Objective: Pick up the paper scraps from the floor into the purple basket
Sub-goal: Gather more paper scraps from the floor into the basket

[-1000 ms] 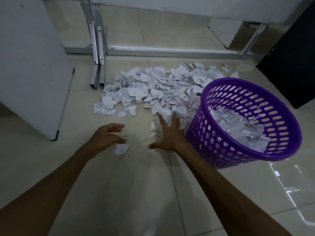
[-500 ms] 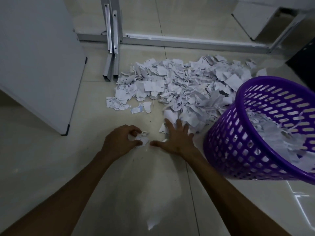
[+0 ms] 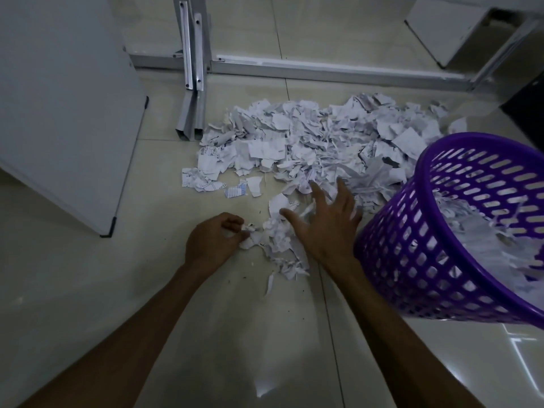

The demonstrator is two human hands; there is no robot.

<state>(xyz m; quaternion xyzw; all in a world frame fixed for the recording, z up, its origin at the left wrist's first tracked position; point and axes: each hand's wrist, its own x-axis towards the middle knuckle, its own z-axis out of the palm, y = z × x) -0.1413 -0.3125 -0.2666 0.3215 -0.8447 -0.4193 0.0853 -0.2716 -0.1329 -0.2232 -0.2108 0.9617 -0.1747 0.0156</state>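
1. This looks like an office or classroom: the floor (image 3: pixel 88 290) is glossy pale tile.
2. Grey metal table legs (image 3: pixel 192 83) and a floor rail (image 3: pixel 323 70) stand at the back.
3. A white board panel (image 3: pixel 64 98) leans at left.
4. Torn printed paper scraps (image 3: pixel 309 142) lie heaped beside a purple basket (image 3: pixel 426 260).

A pale, glossy tiled floor (image 3: pixel 88 304) is seen, on which a wide heap of torn paper scraps (image 3: pixel 318 142) is spread beyond the right hand (image 3: pixel 326 228). A smaller clump of scraps (image 3: pixel 279 245) is found between the right hand and the left hand (image 3: pixel 213 241). A purple basket (image 3: pixel 435 260) is stood just right of the right hand. Grey metal frame legs (image 3: pixel 192 113) and a white board (image 3: pixel 64 107) are set beyond the left hand.
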